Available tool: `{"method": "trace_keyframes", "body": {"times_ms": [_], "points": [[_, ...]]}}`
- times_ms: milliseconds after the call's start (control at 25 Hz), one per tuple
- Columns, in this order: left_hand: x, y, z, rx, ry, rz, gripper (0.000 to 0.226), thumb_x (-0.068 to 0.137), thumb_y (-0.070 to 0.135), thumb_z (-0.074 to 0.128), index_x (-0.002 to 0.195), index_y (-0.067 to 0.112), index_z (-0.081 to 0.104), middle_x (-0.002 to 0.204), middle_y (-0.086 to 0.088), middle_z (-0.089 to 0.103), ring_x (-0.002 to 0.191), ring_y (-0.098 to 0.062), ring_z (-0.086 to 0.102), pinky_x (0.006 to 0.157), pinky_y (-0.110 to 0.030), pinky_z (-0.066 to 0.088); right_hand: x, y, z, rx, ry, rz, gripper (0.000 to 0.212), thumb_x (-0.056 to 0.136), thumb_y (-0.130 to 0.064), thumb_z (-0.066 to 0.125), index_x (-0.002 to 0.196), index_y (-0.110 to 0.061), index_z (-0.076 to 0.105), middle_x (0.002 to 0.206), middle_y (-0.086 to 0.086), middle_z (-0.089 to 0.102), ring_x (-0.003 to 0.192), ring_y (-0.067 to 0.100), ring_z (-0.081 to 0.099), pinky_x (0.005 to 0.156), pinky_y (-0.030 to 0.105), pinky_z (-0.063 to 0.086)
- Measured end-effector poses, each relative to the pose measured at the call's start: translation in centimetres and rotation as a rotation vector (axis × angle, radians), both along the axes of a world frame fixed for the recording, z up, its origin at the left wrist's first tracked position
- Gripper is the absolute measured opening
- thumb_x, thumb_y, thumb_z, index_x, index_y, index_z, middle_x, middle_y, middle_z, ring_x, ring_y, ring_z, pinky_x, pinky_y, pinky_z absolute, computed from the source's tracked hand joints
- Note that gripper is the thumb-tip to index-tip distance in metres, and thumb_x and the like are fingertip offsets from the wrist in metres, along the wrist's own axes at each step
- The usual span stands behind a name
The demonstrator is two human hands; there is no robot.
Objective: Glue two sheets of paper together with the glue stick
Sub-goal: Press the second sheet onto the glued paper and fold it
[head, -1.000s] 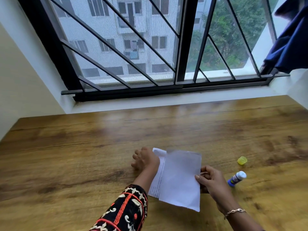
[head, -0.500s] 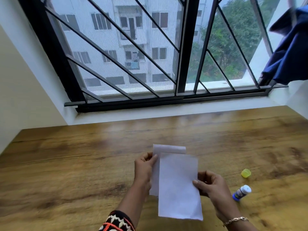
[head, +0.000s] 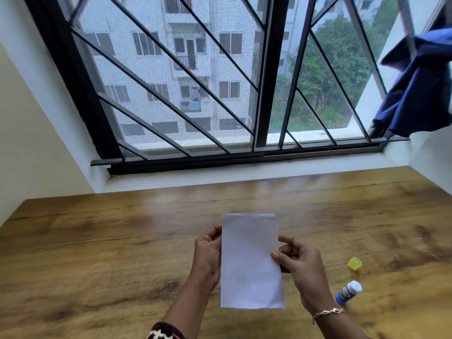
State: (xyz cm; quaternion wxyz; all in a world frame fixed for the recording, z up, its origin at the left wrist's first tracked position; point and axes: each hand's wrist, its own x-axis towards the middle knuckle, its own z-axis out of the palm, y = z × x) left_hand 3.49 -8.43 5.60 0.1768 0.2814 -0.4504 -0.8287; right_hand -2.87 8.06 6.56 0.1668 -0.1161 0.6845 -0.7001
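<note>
Right now the left hand pinches the left edge of the white paper, fingers curled round the upper part of that side, the arm coming up from a patterned cuff. The paper stands lifted off the wooden table, its long axis running away from the person, top edge toward the window. Only one face shows, so I cannot tell whether both sheets lie flush behind it or whether any glue is already between them.

On the other side the right hand, with a bracelet at the wrist, grips the right edge with thumb in front and fingers behind.

Further right of that hand, on the table and well apart from the paper, lies the glue stick, on its side, its white end pointing up and away to the right. Its yellow cap sits just beyond it, off the stick.

To my eye the right hand is plainly the nearer one to the stick; reaching it means letting go of the paper's right edge and going outward and slightly back toward the body, while the left hand keeps the paper.
</note>
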Motion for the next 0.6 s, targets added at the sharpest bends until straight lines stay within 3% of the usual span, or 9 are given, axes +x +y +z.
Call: {"method": "trace_keyframes", "body": {"times_ms": [320,600], "points": [[-0.08,0.15,-0.12,0.007,0.029,-0.022,0.019,0.084,-0.005,0.055,0.082,0.008,0.069,0.065,-0.006,0.074,0.053,-0.018,0.068,0.047,-0.026,0.055,-0.03,0.40,0.38,0.014,-0.019,0.009,0.035,0.074,0.012,0.062,0.100,-0.010,0.060,0.066,0.009,0.055,0.067,0.023,0.060,0.053,0.020,0.056],[0.04,0.42,-0.09,0.029,0.044,-0.041,0.021,0.084,-0.007,0.054,0.082,0.008,0.069,0.065,-0.006,0.074,0.053,-0.019,0.068,0.046,-0.026,0.054,-0.13,0.38,0.15,0.002,-0.021,0.009,0.032,0.073,0.012,0.064,0.090,-0.016,0.063,0.063,0.007,0.056,0.064,0.020,0.061,0.052,0.021,0.056]]}}
